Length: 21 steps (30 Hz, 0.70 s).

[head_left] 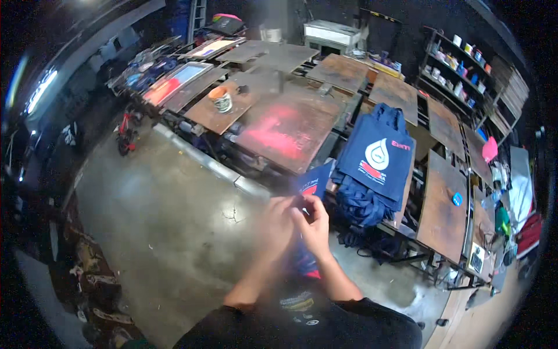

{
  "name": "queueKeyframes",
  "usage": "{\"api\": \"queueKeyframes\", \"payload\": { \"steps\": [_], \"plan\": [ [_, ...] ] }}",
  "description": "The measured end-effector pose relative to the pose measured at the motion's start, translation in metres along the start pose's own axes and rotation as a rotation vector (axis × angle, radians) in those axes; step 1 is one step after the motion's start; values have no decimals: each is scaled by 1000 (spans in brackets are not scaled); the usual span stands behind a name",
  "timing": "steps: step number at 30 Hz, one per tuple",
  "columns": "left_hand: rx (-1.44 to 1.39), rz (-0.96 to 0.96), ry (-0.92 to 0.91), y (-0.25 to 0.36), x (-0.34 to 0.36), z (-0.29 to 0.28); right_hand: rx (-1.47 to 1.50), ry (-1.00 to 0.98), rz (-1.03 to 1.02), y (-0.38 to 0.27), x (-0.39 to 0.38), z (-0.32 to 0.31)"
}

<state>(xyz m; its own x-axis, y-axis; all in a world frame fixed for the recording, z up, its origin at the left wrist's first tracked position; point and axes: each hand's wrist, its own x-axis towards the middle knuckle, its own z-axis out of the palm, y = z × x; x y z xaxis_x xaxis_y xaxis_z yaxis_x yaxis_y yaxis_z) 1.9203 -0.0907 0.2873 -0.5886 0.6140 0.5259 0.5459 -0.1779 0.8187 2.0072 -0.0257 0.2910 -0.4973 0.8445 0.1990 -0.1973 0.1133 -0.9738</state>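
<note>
My left hand (278, 224) and my right hand (314, 224) meet in front of my chest. The right thumb and fingers are bent into a pinch. Smeared by blur, my left hand has its fingers pressed close to the right ones. A navy-blue printed cloth (318, 177) with a red patch shows just beyond the fingertips, and more navy and red shows below, between my forearms. The hands hide the middle of it. To the right of them lies a stack of navy-blue tote bags (375, 154) with white and pink print, handles toward the far side.
Rows of brown boards (442, 198) on metal frames surround me; one board (285, 134) carries pink-red stains. A paint-smeared bucket (221, 100) stands at the left. Behind are a screen frame (180, 78) and a bottle shelf (456, 67). A concrete floor (168, 232) lies left.
</note>
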Motion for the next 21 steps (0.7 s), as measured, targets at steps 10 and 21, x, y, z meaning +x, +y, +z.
{"api": "queueKeyframes", "payload": {
  "steps": [10, 21],
  "plan": [
    [-74, 109, -375, -26, -10, -51, 203, 1, 66, 12, -6, 11],
    [-116, -74, 78, -40, 23, 7, 82, 345, -108, -33, 9, -106]
  ]
}}
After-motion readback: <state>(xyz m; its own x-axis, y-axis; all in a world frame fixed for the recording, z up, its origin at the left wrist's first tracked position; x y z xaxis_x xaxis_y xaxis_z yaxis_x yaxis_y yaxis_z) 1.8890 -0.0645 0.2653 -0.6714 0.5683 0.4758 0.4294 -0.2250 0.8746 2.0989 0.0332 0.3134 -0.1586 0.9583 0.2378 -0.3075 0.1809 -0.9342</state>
